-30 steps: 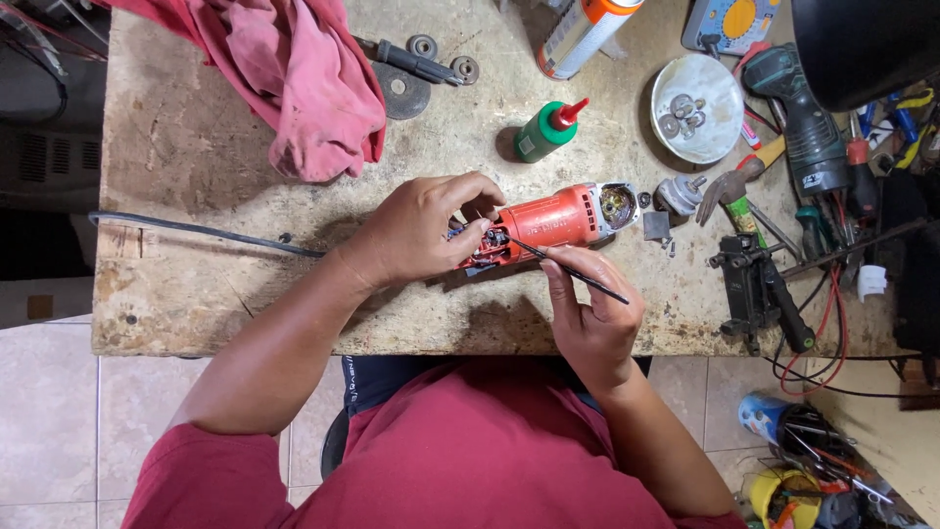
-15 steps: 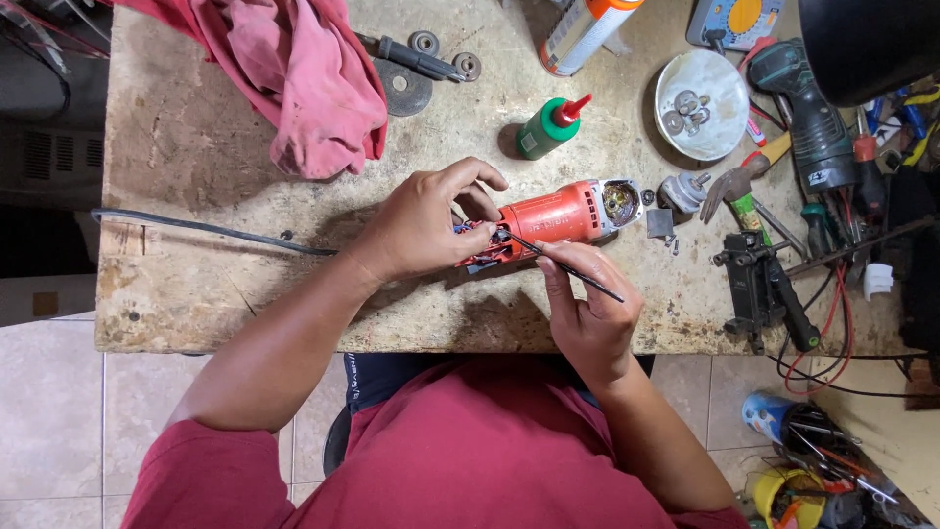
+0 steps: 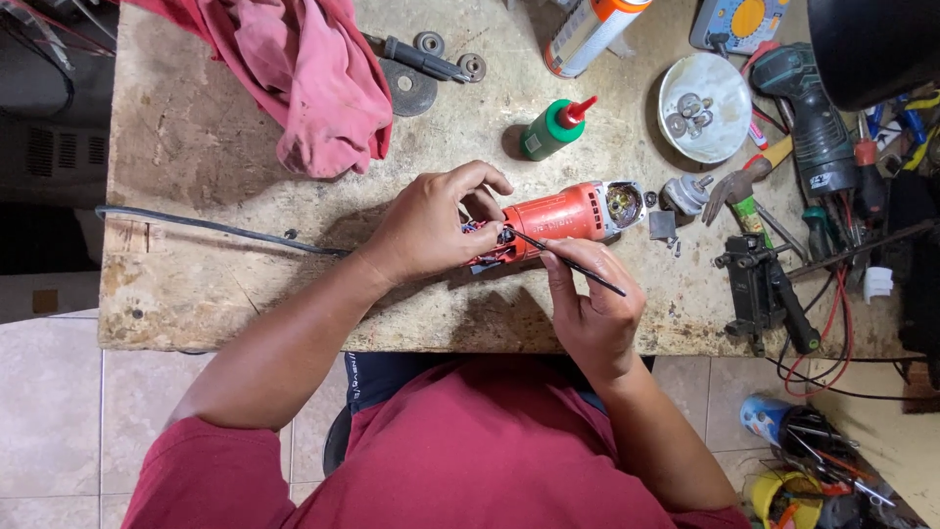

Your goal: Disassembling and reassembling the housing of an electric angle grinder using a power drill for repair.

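Overhead view of a stone-topped worktop [image 3: 196,147] with a seated person at its near edge. An orange power-tool body [image 3: 558,217], its casing opened at both ends, lies on its side near the middle of the near edge, long axis parallel to that edge. The left hand [image 3: 431,223] is closed around the tool's rear end, fingers curled over the exposed wiring there. The right hand [image 3: 587,309] pinches a thin dark pointed tool [image 3: 568,263] between thumb and fingers; its tip meets the tool body just beside the left fingers. A black cable [image 3: 215,227] runs from the tool toward the left edge. Behind the hands stand a green bottle with a red cap [image 3: 551,127] and, farther toward the far edge, a pink cloth [image 3: 304,78]. A white bowl of small metal parts [image 3: 705,113] and a dark cordless drill [image 3: 808,118] lie near the far right corner.
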